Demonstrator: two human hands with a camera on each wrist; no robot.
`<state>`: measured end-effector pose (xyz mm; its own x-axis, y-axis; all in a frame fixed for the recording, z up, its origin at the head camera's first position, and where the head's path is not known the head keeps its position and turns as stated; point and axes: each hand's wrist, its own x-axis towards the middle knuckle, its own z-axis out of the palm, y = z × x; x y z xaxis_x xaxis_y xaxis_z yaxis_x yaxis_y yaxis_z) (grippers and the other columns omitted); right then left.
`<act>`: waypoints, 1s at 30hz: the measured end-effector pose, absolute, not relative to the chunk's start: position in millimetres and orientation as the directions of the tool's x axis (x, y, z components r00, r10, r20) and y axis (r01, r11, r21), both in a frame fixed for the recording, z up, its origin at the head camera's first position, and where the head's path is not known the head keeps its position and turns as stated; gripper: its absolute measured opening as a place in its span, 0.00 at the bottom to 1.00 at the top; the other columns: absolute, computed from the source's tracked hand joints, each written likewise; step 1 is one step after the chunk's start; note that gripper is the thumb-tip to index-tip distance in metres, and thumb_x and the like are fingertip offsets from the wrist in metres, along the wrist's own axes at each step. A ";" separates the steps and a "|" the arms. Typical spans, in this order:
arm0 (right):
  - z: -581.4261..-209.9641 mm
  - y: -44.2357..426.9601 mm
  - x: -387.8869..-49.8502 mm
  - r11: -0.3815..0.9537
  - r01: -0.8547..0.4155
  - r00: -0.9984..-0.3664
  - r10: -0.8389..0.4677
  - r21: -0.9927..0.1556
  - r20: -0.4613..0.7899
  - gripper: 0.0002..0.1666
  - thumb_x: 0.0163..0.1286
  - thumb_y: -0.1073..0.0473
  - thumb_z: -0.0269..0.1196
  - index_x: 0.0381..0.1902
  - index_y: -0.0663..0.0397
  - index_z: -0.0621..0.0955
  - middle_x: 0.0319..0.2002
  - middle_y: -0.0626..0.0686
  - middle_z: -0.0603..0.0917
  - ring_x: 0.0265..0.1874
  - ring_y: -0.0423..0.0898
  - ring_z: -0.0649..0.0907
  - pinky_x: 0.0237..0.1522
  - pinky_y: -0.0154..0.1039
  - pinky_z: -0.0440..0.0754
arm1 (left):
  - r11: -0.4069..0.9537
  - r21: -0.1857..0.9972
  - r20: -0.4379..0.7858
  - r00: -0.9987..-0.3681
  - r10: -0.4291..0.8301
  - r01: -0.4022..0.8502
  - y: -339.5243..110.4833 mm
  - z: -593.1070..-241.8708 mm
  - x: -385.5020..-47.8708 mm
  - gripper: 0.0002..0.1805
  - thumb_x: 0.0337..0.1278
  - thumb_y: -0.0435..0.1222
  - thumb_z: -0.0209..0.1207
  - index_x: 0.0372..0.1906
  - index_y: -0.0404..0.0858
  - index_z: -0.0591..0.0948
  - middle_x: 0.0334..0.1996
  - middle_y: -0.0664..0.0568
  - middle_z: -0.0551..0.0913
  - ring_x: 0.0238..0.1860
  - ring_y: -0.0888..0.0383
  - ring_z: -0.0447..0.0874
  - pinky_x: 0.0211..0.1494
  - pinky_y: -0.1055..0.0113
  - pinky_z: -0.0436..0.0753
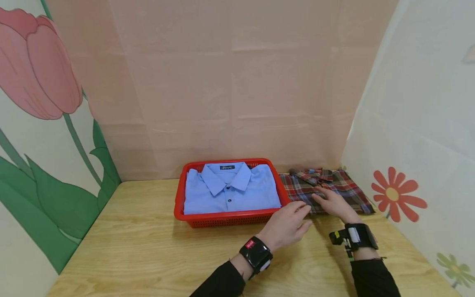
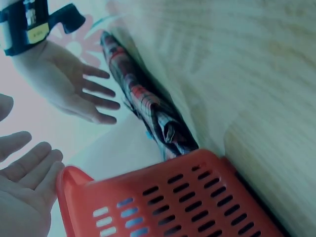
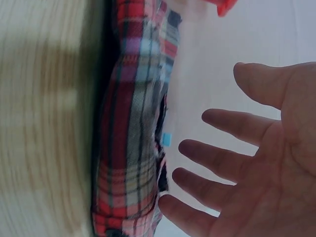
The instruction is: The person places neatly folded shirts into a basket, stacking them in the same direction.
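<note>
A folded light-blue collared shirt (image 1: 226, 194) lies face up inside a red plastic basket (image 1: 230, 220). To the basket's right, a folded plaid shirt (image 1: 345, 185) in red, grey and dark tones rests on the table. My left hand (image 1: 285, 226) hovers by the basket's front right corner, fingers loosely extended and holding nothing. Over the plaid shirt's near edge is my right hand (image 1: 335, 205), its fingers spread and apart from the cloth in the right wrist view, where the shirt's layered edge (image 3: 131, 123) shows.
The wooden table (image 1: 141, 239) extends left and in front of the basket. A pinkish-beige backdrop (image 1: 230, 90) stands behind it. A tulip-printed panel (image 1: 44, 136) borders the left side, and a white flower-printed panel (image 1: 419, 136) the right.
</note>
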<state>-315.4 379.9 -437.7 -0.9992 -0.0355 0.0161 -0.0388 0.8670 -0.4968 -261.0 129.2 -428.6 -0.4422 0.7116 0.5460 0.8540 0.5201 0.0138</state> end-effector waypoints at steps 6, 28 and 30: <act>-442.5 389.2 -314.8 0.875 -0.003 -1.000 -0.012 -0.485 -0.015 0.49 0.75 0.33 0.44 0.72 0.72 0.59 0.67 0.78 0.62 0.65 0.76 0.64 0.60 0.69 0.67 | 0.501 -0.010 0.535 -0.419 0.733 0.865 135.1 -432.9 -257.7 0.24 0.70 0.48 0.53 0.65 0.43 0.75 0.61 0.54 0.77 0.63 0.62 0.74 0.67 0.73 0.71; -444.8 452.7 -301.1 0.846 0.250 -0.967 0.196 -0.471 -0.162 0.53 0.76 0.35 0.40 0.69 0.85 0.50 0.65 0.85 0.54 0.63 0.81 0.59 0.62 0.70 0.64 | 0.651 0.247 0.190 -0.694 0.694 0.718 151.4 -466.9 -274.0 0.33 0.68 0.54 0.54 0.73 0.50 0.64 0.67 0.51 0.69 0.53 0.64 0.81 0.59 0.65 0.79; -444.3 460.5 -298.6 0.840 0.260 -0.965 0.207 -0.476 -0.162 0.54 0.76 0.35 0.39 0.68 0.87 0.48 0.64 0.87 0.53 0.63 0.81 0.58 0.62 0.70 0.63 | 0.678 0.303 0.123 -0.733 0.669 0.670 153.5 -468.1 -275.7 0.34 0.67 0.55 0.55 0.74 0.50 0.63 0.70 0.48 0.67 0.55 0.61 0.81 0.59 0.65 0.79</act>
<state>-298.6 460.5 -444.3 -0.9649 0.2070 -0.1616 0.2600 0.8403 -0.4756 -275.7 153.5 -468.1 -0.7326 0.6694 0.1232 0.6701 0.6777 0.3029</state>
